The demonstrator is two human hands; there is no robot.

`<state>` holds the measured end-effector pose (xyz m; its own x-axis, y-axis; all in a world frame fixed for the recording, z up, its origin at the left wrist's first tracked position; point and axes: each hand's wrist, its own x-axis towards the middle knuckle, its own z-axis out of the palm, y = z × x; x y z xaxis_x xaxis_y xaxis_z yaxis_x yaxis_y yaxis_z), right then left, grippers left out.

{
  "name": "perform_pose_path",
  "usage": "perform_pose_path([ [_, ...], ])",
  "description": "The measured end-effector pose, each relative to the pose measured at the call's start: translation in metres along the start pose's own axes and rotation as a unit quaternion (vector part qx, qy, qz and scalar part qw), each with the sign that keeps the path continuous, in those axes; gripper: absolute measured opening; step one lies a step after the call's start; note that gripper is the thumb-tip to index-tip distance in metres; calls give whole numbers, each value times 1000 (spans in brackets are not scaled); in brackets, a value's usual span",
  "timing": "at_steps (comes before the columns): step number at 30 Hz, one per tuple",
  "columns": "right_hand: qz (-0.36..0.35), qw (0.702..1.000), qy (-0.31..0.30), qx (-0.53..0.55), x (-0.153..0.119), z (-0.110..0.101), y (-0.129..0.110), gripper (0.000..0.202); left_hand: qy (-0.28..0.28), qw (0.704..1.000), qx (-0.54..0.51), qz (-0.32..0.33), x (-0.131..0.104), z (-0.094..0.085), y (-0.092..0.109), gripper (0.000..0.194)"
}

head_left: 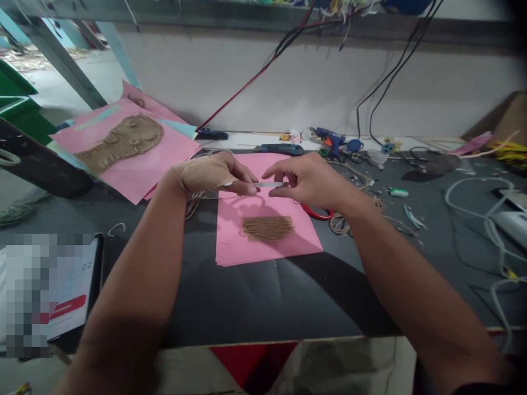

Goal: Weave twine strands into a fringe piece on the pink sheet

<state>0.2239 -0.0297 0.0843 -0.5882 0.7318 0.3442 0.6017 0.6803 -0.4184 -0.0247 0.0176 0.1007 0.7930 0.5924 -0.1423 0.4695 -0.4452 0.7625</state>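
Observation:
My left hand (214,174), wrapped in a tan bandage across the palm and wrist, pinches one end of a thin whitish strip (269,185) between thumb and fingers. The strip lies level in the air. Its other end runs between the curled fingers and thumb of my right hand (315,181). Below both hands is a stack of pink paper sheets (230,247). On the top sheet, rows of brown twine (268,227) lie side by side in a rough rectangle. What the strip is made of cannot be made out.
Red-handled scissors (317,213) and loose twine (340,224) lie right of the paper. A utility knife (280,148) and a blue glue gun (335,142) are behind. At left, a twine-covered shape (135,134) rests on pink sheets. White cables (489,219) loop at right.

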Motion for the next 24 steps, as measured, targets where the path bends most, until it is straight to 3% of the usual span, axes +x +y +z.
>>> perform_pose_path([
  [6, 39, 999, -3, 32, -1, -1, 14, 19, 18, 1000, -7, -6, -7, -4, -11, 26],
  [10, 5, 1000, 7, 25, 2, 4, 9, 19, -8, 999, 7, -33, -2, -1, -6, 21],
  [15, -37, 998, 14, -49, 2, 6, -1, 20, -24, 999, 19, -15, 5, 5, 8, 20],
  [21, 19, 1000, 16, 7, -1, 1, 0, 27, 5, 1000, 23, -8, 3, 4, 2, 20],
  [24, 46, 998, -4, 38, -3, -3, 5, 19, 28, 999, 31, -7, -1, 1, -4, 23],
])
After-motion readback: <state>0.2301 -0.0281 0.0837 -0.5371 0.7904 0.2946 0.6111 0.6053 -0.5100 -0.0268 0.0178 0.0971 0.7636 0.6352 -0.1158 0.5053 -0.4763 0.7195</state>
